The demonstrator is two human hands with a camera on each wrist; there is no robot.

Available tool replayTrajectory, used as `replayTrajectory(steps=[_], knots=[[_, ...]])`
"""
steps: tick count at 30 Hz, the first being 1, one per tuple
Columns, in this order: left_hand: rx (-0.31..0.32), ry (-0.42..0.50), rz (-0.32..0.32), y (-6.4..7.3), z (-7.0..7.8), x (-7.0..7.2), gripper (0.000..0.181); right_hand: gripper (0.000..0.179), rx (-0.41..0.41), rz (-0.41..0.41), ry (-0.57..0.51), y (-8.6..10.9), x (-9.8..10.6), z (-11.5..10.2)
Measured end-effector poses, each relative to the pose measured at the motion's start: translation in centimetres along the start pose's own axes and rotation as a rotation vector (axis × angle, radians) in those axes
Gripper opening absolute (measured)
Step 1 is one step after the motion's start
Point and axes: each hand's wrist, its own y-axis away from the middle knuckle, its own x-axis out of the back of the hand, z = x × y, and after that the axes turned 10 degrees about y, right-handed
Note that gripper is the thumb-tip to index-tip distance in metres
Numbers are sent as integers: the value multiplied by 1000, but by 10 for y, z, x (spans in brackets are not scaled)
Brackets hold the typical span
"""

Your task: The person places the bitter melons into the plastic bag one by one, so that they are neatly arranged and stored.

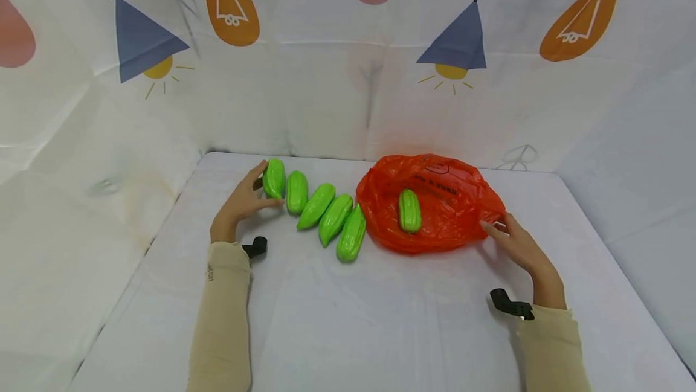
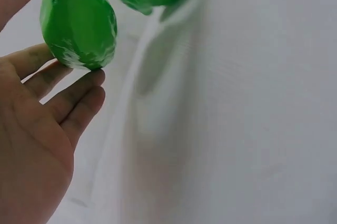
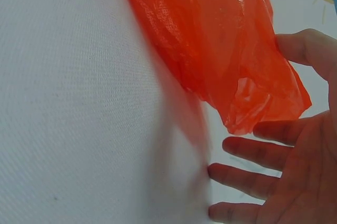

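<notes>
Several glossy green ridged gourds lie in a slanting row on the white table. My left hand (image 1: 241, 199) is at the leftmost gourd (image 1: 274, 178), its thumb at the narrow end and its fingers at the thick end. In the left wrist view that gourd (image 2: 79, 29) sits between thumb and fingertips. A crumpled red plastic bag (image 1: 457, 199) with dark printing lies right of the row, and one gourd (image 1: 409, 211) rests on it. My right hand (image 1: 519, 244) touches the bag's right edge, thumb and index finger spread about it, other fingers extended.
The row's nearest gourd (image 1: 350, 235) lies close beside the bag's left edge. A white backdrop with printed lamps (image 1: 457, 41) and bulbs (image 1: 232, 5) rises behind the table (image 1: 380, 331). Black wrist-camera mounts (image 1: 255, 247) stick out at both cuffs.
</notes>
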Motion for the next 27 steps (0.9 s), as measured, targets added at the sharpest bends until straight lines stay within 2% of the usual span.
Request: replayTrajectory(steps=[3,6,8,13,21,27], knots=[[-42,54,26,2,11,3,109,94,6,2,1,1,1,0],[-98,99,20,3,23,3,106,95,5,-1,-5,2,0,-1],[-124,120,3,6,39,0,104,96,3,-4,-9,3,0,-1],[-126,142,-37,15,71,-10,100,96,-1,-8,-15,2,-1,0],[-158,140,-67,8,84,-30,98,95,0,-8,-11,1,-1,-1],[-208,159,-92,-11,78,-55,101,96,-8,-13,-10,1,0,0]])
